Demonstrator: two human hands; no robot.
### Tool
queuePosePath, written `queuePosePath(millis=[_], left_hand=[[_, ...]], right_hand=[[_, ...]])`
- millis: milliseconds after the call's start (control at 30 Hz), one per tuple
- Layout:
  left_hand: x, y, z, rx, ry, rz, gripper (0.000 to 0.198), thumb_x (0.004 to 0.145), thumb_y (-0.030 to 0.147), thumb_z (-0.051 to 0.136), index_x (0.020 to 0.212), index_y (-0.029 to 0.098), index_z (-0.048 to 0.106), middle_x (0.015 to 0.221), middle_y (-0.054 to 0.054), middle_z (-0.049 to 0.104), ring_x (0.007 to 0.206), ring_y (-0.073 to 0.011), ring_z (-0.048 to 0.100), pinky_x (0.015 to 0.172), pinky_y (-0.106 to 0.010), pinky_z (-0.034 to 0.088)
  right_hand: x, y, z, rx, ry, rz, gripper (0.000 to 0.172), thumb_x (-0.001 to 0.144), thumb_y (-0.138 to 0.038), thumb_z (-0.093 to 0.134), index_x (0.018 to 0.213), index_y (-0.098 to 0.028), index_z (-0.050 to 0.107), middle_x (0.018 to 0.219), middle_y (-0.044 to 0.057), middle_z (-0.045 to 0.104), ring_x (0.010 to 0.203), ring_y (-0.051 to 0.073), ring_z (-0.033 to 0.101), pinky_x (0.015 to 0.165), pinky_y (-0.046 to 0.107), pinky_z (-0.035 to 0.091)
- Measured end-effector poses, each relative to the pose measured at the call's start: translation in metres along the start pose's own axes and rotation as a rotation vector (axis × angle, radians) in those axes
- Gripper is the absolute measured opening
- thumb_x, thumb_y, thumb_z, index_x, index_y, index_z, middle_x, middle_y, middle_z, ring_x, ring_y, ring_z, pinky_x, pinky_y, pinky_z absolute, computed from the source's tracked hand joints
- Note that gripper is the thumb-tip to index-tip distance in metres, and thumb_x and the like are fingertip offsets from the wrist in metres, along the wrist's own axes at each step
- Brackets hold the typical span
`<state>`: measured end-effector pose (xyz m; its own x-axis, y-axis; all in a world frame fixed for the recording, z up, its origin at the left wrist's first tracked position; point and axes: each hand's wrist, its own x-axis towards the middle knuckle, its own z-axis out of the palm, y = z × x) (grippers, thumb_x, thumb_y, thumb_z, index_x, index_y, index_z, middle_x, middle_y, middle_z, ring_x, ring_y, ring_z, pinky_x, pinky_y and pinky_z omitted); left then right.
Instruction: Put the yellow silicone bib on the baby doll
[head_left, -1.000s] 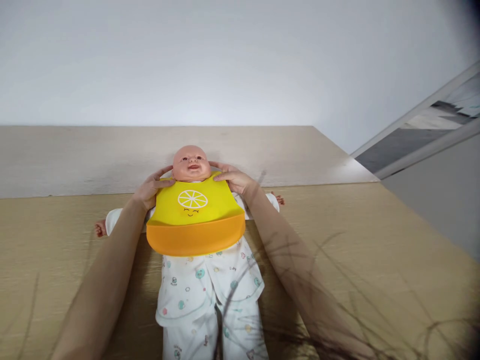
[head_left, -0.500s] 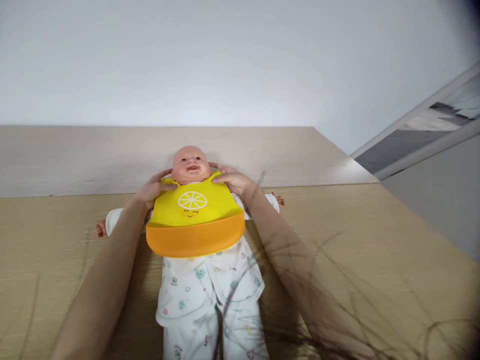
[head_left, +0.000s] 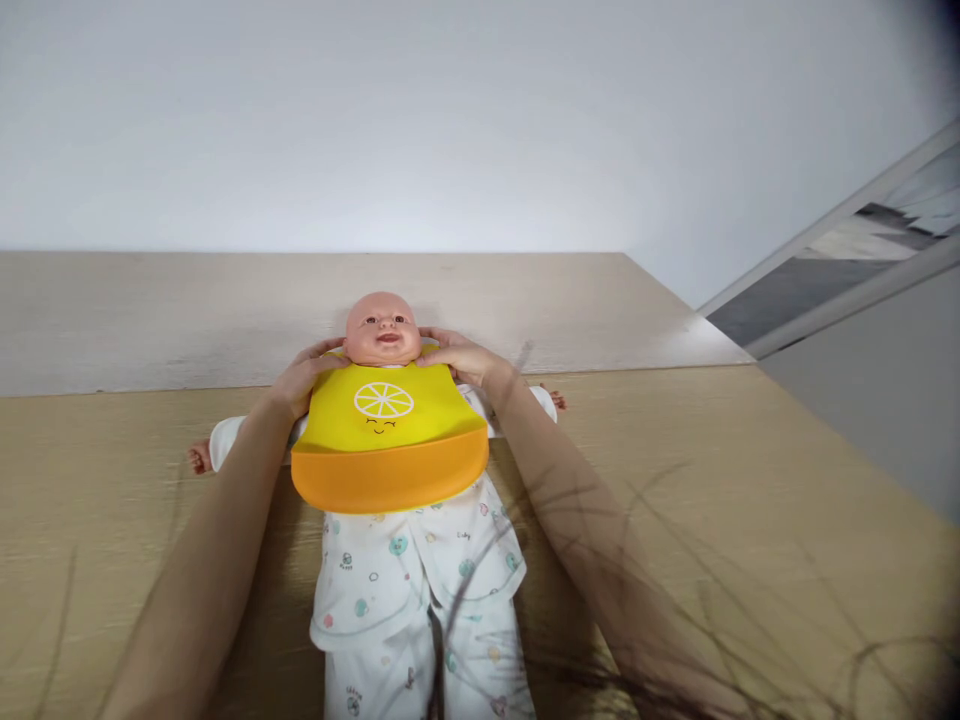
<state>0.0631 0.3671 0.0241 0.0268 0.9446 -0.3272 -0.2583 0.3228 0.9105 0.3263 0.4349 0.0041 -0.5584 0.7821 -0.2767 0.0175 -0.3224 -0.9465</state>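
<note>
The bare left hand point(head_left: 300, 378) and right hand point(head_left: 461, 358) rest at either side of the bald plastic doll's point(head_left: 381, 335) neck, thumbs on the upper corners of a yellow bib point(head_left: 382, 420) with an orange catch pocket, other fingers partly hidden behind; whether they grip it cannot be told. Between and below the hands, the bib covers the doll's chest, above its white printed clothes point(head_left: 416, 560).
</note>
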Motion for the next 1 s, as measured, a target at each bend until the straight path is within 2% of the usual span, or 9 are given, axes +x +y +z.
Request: queuePosePath(millis=[200, 400, 733, 900, 1000], left_hand=[[0.003, -0.001, -0.004, 0.034, 0.009, -0.018, 0.076, 0.058, 0.011, 0.078, 0.132, 0.014, 0.062, 0.088, -0.011, 0.077, 0.073, -0.0266, 0.074, 0.067, -0.037, 0.06], [0.003, -0.002, -0.008, -0.039, -0.021, -0.012, 0.076, 0.059, 0.007, 0.076, 0.133, 0.015, 0.061, 0.091, -0.01, 0.078, 0.075, -0.0255, 0.075, 0.069, -0.036, 0.061], [0.007, -0.004, -0.011, -0.043, -0.025, -0.006, 0.084, 0.056, 0.009, 0.077, 0.138, 0.012, 0.058, 0.09, -0.011, 0.078, 0.076, -0.0252, 0.075, 0.071, -0.035, 0.061], [0.0, -0.001, -0.008, -0.034, -0.059, 0.013, 0.09, 0.057, 0.008, 0.08, 0.143, 0.02, 0.055, 0.091, -0.007, 0.079, 0.074, -0.0241, 0.075, 0.069, -0.035, 0.062], [-0.001, -0.001, -0.007, -0.037, -0.057, 0.014, 0.088, 0.057, 0.008, 0.079, 0.141, 0.02, 0.056, 0.093, -0.007, 0.079, 0.074, -0.0241, 0.075, 0.069, -0.035, 0.062]], right_hand=[[0.001, 0.002, -0.006, 0.074, -0.026, -0.029, 0.084, 0.07, -0.007, 0.075, 0.147, -0.02, 0.044, 0.099, 0.006, 0.076, 0.074, 0.018, 0.073, 0.062, 0.025, 0.061], [-0.005, -0.004, -0.002, 0.16, -0.043, -0.026, 0.084, 0.069, -0.002, 0.07, 0.147, -0.018, 0.042, 0.097, 0.006, 0.077, 0.078, 0.019, 0.075, 0.067, 0.027, 0.064], [-0.003, 0.002, -0.005, 0.215, -0.037, -0.054, 0.081, 0.069, -0.003, 0.069, 0.145, -0.019, 0.046, 0.096, 0.005, 0.077, 0.076, 0.019, 0.075, 0.067, 0.026, 0.064], [-0.002, 0.003, -0.005, 0.206, -0.041, -0.064, 0.084, 0.067, -0.004, 0.072, 0.145, -0.02, 0.045, 0.099, 0.005, 0.077, 0.077, 0.019, 0.075, 0.066, 0.027, 0.064], [-0.001, 0.004, -0.005, 0.185, -0.042, -0.059, 0.084, 0.066, -0.005, 0.073, 0.144, -0.02, 0.045, 0.097, 0.005, 0.077, 0.076, 0.019, 0.075, 0.065, 0.026, 0.064]])
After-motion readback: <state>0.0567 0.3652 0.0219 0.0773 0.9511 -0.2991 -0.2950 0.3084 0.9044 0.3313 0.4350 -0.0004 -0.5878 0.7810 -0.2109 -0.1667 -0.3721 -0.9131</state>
